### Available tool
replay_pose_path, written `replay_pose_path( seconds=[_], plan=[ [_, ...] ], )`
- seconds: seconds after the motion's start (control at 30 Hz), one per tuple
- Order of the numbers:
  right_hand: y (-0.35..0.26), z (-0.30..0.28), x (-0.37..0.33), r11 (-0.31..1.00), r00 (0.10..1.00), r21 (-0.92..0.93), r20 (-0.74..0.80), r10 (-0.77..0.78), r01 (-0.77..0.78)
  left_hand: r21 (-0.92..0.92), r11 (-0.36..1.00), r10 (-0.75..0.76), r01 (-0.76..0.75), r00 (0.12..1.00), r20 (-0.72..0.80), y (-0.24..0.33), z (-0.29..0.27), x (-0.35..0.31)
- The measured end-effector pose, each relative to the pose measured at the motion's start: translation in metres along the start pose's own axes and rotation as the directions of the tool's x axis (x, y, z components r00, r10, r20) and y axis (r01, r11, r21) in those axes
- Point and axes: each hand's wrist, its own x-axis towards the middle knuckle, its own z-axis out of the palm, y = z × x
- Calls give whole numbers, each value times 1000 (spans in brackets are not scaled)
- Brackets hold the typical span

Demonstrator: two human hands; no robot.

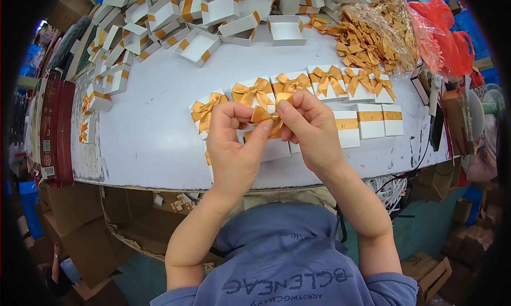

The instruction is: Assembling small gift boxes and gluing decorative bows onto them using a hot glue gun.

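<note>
Between both hands, above the near part of the table, is a gold satin ribbon bow (261, 114). My left hand (232, 141) pinches its left loop between thumb and fingers. On the other side, my right hand (313, 127) is closed on the bow's right loop. Just beyond my hands stands a row of white gift boxes topped with gold bows (327, 81). To the right of my right hand, white boxes with a plain gold ribbon band (371, 117) sit in a nearer row. My hands partly hide more boxes beneath them.
Open white box parts with gold bands (198, 46) are heaped at the far left and middle. A pile of loose gold bows (367, 37) in clear plastic lies far right, beside a red plastic bag (444, 32). Dark red cartons (56, 130) stand at the table's left edge.
</note>
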Motion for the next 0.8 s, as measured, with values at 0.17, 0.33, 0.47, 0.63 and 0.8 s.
replay_pose_path(
  seconds=[0.17,0.33,0.47,0.63,0.8],
  plan=[
    [8,-6,-1,998,999,-41,6,-52,52,534,706,482,-465,868,119,-1,-10,1],
    [10,-2,-6,993,994,49,-20,-109,109,255,889,381,-381,923,50,1,2,-13],
    [7,-3,-10,994,996,77,41,-84,80,47,967,249,-249,969,12,2,3,-13],
    [6,1,-12,975,982,-118,29,-186,188,-297,933,-188,202,979,77,7,2,-12],
    [16,-1,-14,899,943,-294,25,-333,326,-267,947,-169,178,984,56,4,4,-13]
  ],
)
